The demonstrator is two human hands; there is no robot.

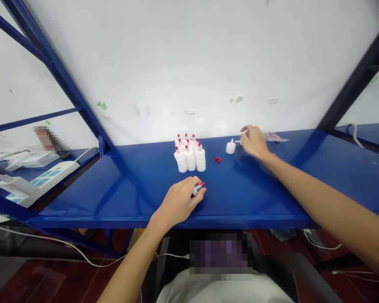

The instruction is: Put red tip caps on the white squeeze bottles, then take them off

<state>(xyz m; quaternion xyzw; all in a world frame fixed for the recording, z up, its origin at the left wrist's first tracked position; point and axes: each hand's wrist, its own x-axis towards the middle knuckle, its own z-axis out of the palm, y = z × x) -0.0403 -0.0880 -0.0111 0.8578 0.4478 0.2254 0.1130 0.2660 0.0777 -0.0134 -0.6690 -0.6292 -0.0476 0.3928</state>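
Observation:
My left hand (pixel 183 193) is closed round a squeeze bottle (pixel 196 190) near the table's front edge. Its red tip points up and right; the palm hides most of its body. Farther back on the right, my right hand (pixel 254 141) has its fingers curled over another white squeeze bottle (pixel 239 142), whose bare nozzle points left. Beside those fingers an uncapped white bottle (pixel 230 147) stands upright. A small heap of red caps (pixel 218 160) lies left of it. A tight group of white bottles with red caps (pixel 190 158) stands upright beyond my left hand.
The blue table (pixel 139 181) backs onto a white wall, with blue posts at both sides. A clear plastic bag (pixel 275 137) lies behind my right hand. At left, a white power strip (pixel 47 181) and white boxes (pixel 34 159) lie on a neighbouring surface.

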